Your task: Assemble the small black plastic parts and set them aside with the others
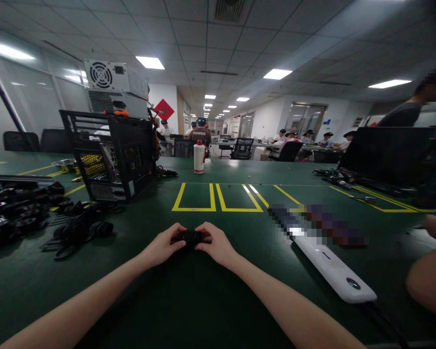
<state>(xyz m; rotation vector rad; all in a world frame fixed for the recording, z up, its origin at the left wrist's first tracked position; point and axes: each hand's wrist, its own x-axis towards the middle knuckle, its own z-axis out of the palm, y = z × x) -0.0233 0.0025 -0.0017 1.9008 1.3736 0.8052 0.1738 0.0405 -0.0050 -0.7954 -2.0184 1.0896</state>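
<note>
A small black object, too dark to make out in detail, is held between my two hands over the green table. My left hand grips its left end with thumb and fingers. On its right end, the fingers and thumb of my right hand are closed in the same way. Beyond my hands, yellow tape outlines mark the tabletop.
An open black computer case with power supplies on top stands back left. Black cables lie at left, a white power strip at right. A white cup stands behind. Another person's arm rests at far right.
</note>
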